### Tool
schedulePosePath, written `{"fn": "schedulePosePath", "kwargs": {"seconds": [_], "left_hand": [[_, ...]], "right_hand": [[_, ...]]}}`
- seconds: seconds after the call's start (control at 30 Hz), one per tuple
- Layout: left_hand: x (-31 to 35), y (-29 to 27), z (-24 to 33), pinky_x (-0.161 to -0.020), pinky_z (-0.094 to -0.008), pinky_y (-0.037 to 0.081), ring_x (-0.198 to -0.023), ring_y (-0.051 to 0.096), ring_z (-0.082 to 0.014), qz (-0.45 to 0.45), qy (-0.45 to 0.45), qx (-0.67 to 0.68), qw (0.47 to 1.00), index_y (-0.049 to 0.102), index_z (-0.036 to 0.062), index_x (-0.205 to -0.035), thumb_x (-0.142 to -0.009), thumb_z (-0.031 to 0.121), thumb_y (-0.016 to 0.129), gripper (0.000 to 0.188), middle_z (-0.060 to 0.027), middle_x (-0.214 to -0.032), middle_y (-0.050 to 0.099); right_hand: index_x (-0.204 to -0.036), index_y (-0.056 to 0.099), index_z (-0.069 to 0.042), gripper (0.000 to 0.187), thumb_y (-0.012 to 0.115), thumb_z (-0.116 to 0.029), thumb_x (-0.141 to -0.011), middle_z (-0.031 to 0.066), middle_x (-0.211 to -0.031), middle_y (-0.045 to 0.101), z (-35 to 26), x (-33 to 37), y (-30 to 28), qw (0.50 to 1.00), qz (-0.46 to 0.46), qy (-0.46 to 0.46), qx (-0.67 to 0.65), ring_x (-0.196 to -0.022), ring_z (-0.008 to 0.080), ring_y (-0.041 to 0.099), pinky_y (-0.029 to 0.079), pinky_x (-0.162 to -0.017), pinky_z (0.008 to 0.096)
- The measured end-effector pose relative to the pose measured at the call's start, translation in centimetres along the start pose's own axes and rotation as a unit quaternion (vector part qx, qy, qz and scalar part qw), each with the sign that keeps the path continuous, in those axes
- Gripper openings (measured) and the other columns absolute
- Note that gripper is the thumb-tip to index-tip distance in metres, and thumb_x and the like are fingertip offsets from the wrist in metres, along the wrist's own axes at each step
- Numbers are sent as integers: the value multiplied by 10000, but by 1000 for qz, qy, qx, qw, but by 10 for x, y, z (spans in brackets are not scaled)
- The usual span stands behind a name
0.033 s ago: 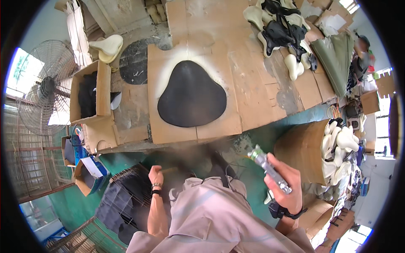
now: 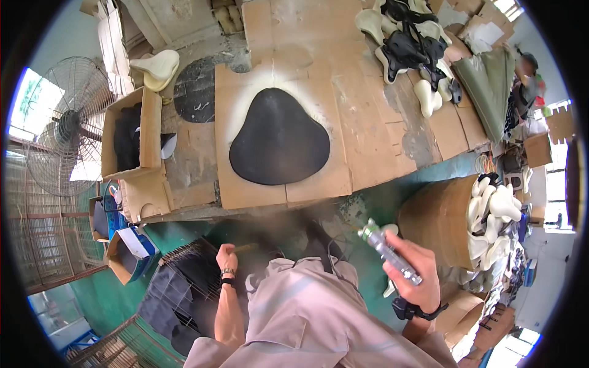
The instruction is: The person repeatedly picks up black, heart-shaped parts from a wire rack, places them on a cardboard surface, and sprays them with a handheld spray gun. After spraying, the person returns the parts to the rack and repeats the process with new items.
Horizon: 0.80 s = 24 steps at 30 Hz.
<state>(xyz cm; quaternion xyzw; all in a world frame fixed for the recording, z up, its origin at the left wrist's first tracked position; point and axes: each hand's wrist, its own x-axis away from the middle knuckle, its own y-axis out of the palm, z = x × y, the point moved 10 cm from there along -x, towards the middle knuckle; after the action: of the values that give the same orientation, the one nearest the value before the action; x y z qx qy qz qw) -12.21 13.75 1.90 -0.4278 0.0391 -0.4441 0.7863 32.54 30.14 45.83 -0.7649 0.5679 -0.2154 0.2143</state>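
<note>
My right hand (image 2: 416, 270) is wrapped round a silver metal tool (image 2: 392, 256) with a greenish tip, held above the floor to the right of my lap. Its exact kind I cannot make out. At my left side, my left hand (image 2: 226, 257) is closed, and a thin tan stick (image 2: 247, 247) pokes out from its fingers. Beyond both hands, on the workbench, a black rounded-triangular saddle cover (image 2: 279, 138) lies flat on a cardboard sheet (image 2: 245, 195). A pale cream haze marks the cardboard round its upper edges. Neither hand touches the cover.
Cream and black bicycle saddles (image 2: 423, 43) are piled at the bench's far right. A large cardboard drum (image 2: 432, 214) of saddles stands at right. On the left are an open carton (image 2: 150, 132), a wire-guarded fan (image 2: 70, 126) and a black-draped wire rack (image 2: 175, 294). A person (image 2: 524, 86) is at far right.
My right hand and the silver tool have shifted slightly, the tool's tip moving a little left and toward me. The left hand has barely moved; the cover lies as before.
</note>
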Motion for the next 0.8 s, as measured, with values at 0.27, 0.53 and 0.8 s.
{"fn": "schedulePosePath", "kwargs": {"seconds": [0.27, 0.53, 0.8], "left_hand": [[2, 30, -51, -827, -374, 549, -866, 723, -292, -38, -38, -1, 999, 724, 66, -901, -771, 15, 557, 218, -143, -859, 740], [-29, 43, 1, -819, -363, 548, -869, 726, -276, -58, 29, 23, 998, 720, 75, -918, -769, -8, 570, 228, -135, -873, 742], [-50, 29, 71, -813, -339, 552, -870, 725, -238, -38, 98, 89, 990, 688, 51, -940, -752, -92, 525, 287, -126, -882, 736]], "right_hand": [[-1333, 585, 20, 641, 720, 62, -708, 183, -916, 673, -6, -1, 5, 999, -24, -27, 8, -726, 313, 652, 517, -682, 321], [-1325, 596, 7, 608, 720, 63, -733, 177, -924, 683, -10, -4, -3, 999, 33, -40, 13, -732, 309, 663, 520, -676, 326], [-1317, 601, 10, 631, 722, 67, -700, 177, -920, 692, 8, 30, -5, 997, -64, 32, 35, -744, 319, 676, 526, -684, 332]]}}
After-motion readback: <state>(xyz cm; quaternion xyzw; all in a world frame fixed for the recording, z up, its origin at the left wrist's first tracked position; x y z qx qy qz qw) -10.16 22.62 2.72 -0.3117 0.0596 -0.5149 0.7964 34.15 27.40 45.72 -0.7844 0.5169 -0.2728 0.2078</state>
